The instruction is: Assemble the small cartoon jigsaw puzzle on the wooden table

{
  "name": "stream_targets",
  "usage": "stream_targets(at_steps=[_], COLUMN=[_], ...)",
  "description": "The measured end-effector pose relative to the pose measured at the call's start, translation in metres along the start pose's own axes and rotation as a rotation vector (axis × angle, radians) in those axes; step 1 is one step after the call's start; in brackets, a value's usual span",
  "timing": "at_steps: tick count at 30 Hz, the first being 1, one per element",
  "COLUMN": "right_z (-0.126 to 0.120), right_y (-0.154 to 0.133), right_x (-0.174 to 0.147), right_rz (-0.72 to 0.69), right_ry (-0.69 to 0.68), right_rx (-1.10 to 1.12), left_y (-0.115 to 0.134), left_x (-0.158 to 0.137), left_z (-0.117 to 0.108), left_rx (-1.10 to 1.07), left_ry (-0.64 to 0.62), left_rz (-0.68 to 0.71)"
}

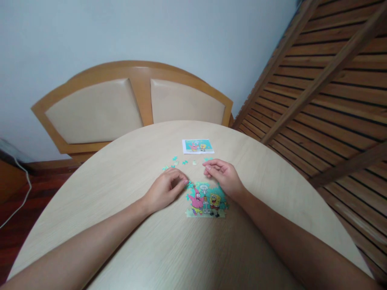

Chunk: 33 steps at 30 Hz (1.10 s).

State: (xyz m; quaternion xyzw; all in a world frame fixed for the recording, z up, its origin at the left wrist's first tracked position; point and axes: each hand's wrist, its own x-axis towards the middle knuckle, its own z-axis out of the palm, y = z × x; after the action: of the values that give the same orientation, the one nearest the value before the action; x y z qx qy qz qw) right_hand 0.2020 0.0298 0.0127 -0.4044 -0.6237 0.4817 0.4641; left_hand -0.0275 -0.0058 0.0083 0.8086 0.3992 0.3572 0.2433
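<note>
A partly joined jigsaw puzzle (206,201) lies on the round table, showing a pink starfish, a pale squid figure and a yellow sponge on turquoise. At its upper left corner my left hand (167,187) pinches a small turquoise puzzle piece (190,185) between thumb and forefinger. My right hand (225,176) is over the puzzle's upper right side, its fingers curled in toward the thumb; whether anything is between them is too small to tell. Several loose puzzle pieces (185,162) are scattered beyond the hands, and one turquoise piece lies just past my right fingertips.
A reference picture card (198,146) with the same characters lies farther back on the pale wooden table (136,153). Behind the table stands a wooden bench with cream padded back panels (93,112). Slatted wood (326,92) rises on the right, and a white cable (28,183) hangs at left.
</note>
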Motion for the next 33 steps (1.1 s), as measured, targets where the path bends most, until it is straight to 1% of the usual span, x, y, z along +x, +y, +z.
stream_targets(at_steps=[3,7,10,14,18,21,25,30,33], right_z=[0.008,0.014,0.015,0.014,0.011,0.008,0.005,0.007,0.008], right_y=[0.0,-0.001,-0.001,0.001,0.002,0.002,0.0,-0.001,0.001], right_x=[-0.006,-0.011,-0.011,-0.011,-0.012,-0.015,-0.02,-0.026,-0.026], right_rz=[-0.007,-0.054,-0.069,-0.07,-0.048,-0.058,-0.091,-0.221,-0.338], right_ry=[-0.095,-0.228,-0.263,-0.254,-0.163,-0.096,-0.084,-0.095,-0.145], right_rx=[-0.025,-0.13,-0.156,-0.141,-0.123,-0.197,-0.351,-0.511,-0.585], left_y=[0.003,0.007,0.009,0.01,0.007,0.003,0.002,0.005,0.005], left_x=[-0.001,-0.002,-0.002,-0.002,-0.004,-0.006,-0.008,-0.009,-0.009], left_z=[0.002,0.003,0.003,0.003,0.003,0.004,0.004,0.004,0.003], left_rx=[0.014,0.002,-0.012,-0.013,-0.023,-0.058,-0.086,-0.069,-0.07], left_ry=[0.011,0.026,0.043,0.099,0.107,0.096,0.086,0.038,0.009], left_rz=[-0.015,-0.017,-0.014,-0.038,-0.137,-0.203,-0.236,-0.222,-0.222])
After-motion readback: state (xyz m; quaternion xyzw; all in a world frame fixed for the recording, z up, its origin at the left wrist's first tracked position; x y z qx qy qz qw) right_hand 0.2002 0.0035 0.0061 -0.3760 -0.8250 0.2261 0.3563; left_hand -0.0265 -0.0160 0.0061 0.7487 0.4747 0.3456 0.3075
